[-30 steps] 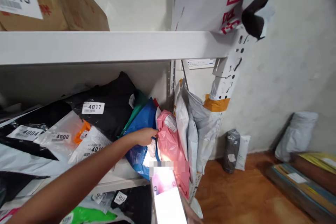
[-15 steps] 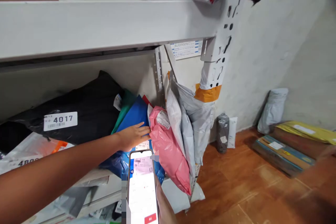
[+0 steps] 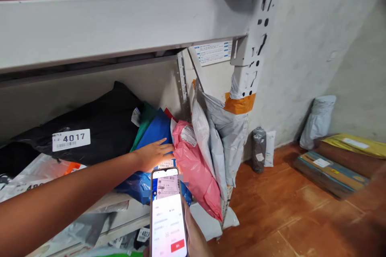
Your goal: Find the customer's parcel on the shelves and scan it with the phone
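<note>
- The left hand (image 3: 155, 154) is at the middle of the frame, with its fingers spread out and holding nothing.
- It lies over the shiny blue plastic bag (image 3: 137, 188), and its fingertips reach the edge of the puffy pink plastic bag (image 3: 197, 168). I cannot tell if they touch the pink one.
- The right hand (image 3: 194, 229), at the bottom middle, is wrapped around the thin dark-edged phone with a bright screen (image 3: 167, 229).
- Just above the phone, a small white paper label (image 3: 165, 164) shows on the blue bag.
- The big black plastic bag (image 3: 102, 116), marked 4017, lies at the left.
- Soft light-grey plastic bags (image 3: 233, 144) stand right beside the pink bag.
- A long white metal shelf beam (image 3: 120, 28) runs across the upper left.
</note>
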Motion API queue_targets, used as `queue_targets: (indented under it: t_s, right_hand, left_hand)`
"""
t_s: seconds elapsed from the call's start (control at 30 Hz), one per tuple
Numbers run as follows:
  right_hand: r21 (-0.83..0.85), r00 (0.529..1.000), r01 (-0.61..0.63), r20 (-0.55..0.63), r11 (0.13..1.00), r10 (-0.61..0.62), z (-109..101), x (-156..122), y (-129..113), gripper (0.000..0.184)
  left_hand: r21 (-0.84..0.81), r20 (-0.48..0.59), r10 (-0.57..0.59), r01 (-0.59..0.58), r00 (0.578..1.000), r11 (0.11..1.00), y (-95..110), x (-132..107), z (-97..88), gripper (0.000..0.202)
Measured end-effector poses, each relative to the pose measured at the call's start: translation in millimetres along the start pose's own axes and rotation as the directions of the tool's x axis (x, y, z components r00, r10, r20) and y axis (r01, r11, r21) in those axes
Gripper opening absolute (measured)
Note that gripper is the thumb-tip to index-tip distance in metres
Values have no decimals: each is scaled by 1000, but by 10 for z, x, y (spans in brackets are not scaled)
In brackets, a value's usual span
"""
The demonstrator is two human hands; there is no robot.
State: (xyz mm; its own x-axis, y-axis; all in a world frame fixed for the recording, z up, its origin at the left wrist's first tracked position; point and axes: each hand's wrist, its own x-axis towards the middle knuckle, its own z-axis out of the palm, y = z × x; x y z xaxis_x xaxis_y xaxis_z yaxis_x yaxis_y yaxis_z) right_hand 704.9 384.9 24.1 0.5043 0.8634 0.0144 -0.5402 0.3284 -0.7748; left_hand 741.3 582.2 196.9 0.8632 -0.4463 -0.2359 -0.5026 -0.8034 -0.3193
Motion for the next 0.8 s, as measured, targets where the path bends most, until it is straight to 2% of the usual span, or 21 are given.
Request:
queue_targets:
  t_s: [0.17,0.3,0.47,0.6,0.7,0.8]
  right_hand:
    - [18,999,-14,39,1000,14,-13,-23,14,93]
    - [86,999,-32,13,996,31,-7,-17,2,89]
    - [258,999,-33,31,966,26,169,-86,-230,84]
    - [374,984,-146,154,916,94,236,-202,-415,102]
    - [286,961,-174,258,942,99,225,-285,-518,109]
    - [143,955,-148,279,979,103,233,-352,-611,105]
  left_hand:
    - [-4,27,-8,9,1000,1000,2,-2,2,64]
    - [-12,35,-21,21,999,1000,17,-1,-24,63]
    - [-18,24,-20,20,1000,1000,20,5,-22,62]
    - [-4,23,-14,14,1000,1000,7,5,6,63]
    - [21,43,-22,21,999,1000,1,6,25,64]
    - [42,67,-34,31,997,999,4,12,30,63]
